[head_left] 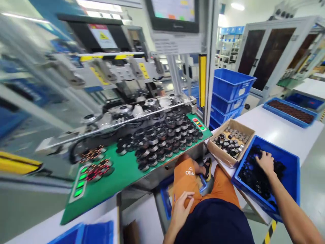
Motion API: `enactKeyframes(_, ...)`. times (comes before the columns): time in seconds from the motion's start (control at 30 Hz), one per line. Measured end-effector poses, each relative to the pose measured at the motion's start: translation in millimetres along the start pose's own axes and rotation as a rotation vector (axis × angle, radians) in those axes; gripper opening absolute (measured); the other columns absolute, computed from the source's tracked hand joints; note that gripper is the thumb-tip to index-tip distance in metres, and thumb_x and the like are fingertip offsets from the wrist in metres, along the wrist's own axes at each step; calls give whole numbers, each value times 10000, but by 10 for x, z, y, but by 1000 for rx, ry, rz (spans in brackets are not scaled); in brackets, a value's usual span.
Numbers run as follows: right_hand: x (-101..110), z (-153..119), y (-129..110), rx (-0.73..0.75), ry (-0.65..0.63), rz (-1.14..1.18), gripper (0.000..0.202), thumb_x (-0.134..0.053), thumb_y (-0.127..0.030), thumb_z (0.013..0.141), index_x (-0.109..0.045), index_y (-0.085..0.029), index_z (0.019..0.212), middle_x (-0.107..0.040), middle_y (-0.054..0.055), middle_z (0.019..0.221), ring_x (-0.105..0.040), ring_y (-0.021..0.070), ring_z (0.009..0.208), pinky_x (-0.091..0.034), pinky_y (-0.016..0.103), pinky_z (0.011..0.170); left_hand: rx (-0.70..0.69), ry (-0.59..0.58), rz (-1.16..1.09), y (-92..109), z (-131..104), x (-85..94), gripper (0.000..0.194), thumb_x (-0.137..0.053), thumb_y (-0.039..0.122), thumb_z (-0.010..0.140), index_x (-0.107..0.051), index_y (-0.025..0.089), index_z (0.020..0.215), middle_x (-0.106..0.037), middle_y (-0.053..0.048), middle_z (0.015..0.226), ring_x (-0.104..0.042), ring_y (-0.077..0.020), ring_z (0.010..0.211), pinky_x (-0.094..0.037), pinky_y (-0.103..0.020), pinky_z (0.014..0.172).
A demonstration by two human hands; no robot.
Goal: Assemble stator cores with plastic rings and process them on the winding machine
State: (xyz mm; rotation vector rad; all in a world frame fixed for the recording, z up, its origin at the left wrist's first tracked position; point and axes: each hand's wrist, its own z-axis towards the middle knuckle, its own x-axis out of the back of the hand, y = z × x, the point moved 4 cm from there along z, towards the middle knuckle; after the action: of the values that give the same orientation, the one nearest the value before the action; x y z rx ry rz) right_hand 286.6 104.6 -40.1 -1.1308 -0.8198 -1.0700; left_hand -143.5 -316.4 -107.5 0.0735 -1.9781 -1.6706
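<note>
My right hand [266, 162] reaches into a blue bin [291, 179] at the right, its fingers curled down among black plastic parts [256, 176]; what the fingertips touch is hidden. My left hand [182, 207] rests on the orange shorts over my thigh, fingers apart and holding nothing. Beside the bin a cardboard box [215, 152] holds small metal and black parts. Stacks of dark round metal parts [162, 139] cover much of the green mat [122, 186] before me, with copper-coloured wound parts [99, 169] at its left.
A machine with a metal rail [122, 120] stands behind the stacks, under a monitor [175, 13]. Blue crates [228, 91] are piled beyond the frame post. A blue tray [289, 112] of brown parts lies on the white table at the right.
</note>
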Motion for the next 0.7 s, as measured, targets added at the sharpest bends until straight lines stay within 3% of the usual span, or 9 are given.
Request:
enactKeyframes(0.07,-219,-129,146,-36,-129,-60,476,-833,-462,1136,-738,-194,1517,-737,142,1551,-766,317,1353,-697,566,1146,-28,-91,15,150,173,-39,489,-708,747,997,-910,315,1102,-888,-143,1092,-883,-423,1068,-722,-645,1062)
enactKeyframes(0.17,-533,-231,147,-44,-312,-93,472,-824,-466,1144,-737,-196,1521,-746,138,1535,-773,306,1335,-699,550,1141,-81,-187,55,512,478,-89,450,-685,765,998,-906,379,1064,-886,-128,1043,-883,-416,965,-750,-623,949)
enactKeyframes(0.27,-673,-274,122,-59,-425,-112,498,-824,-465,1143,-721,-202,1553,-728,144,1570,-763,315,1360,-696,559,1150,-165,-233,108,1076,870,-210,431,-623,671,1074,-883,329,1105,-877,-119,1064,-873,-371,995,-744,-555,960)
enactKeyframes(0.33,-682,-301,127,-61,-483,-124,496,-828,-459,1140,-721,-198,1548,-725,144,1573,-761,317,1364,-697,559,1148,-243,-278,138,1549,1245,-401,421,-597,597,1123,-862,272,1156,-876,-111,1147,-861,-325,1080,-726,-493,1028)
enactKeyframes(0.47,-623,-342,119,-41,-595,-113,457,-820,-452,1148,-736,-190,1513,-755,133,1508,-784,294,1302,-711,529,1113,-385,-353,254,2476,2399,-1072,349,-609,459,1192,-816,215,1331,-856,-105,1304,-830,-247,1182,-686,-407,1103)
enactKeyframes(0.53,-586,-350,82,-29,-634,-95,447,-815,-455,1152,-740,-191,1505,-763,130,1493,-788,290,1292,-712,523,1109,-407,-359,379,2792,3092,-1485,287,-678,390,1195,-793,178,1349,-835,-113,1344,-812,-246,1225,-672,-456,1152)
enactKeyframes(0.63,-530,-355,-2,-25,-657,-63,444,-812,-459,1154,-743,-192,1501,-766,129,1489,-788,291,1297,-709,528,1116,-364,-379,645,2984,3981,-2054,327,-803,417,1150,-787,154,1343,-804,-129,1380,-787,-291,1295,-669,-551,1182)
enactKeyframes(0.7,-494,-361,-60,-40,-650,-39,457,-805,-466,1158,-735,-190,1515,-766,130,1486,-790,292,1292,-709,532,1116,-347,-424,815,2966,4356,-2334,393,-837,435,1130,-776,146,1389,-783,-146,1424,-782,-305,1304,-684,-555,1159)
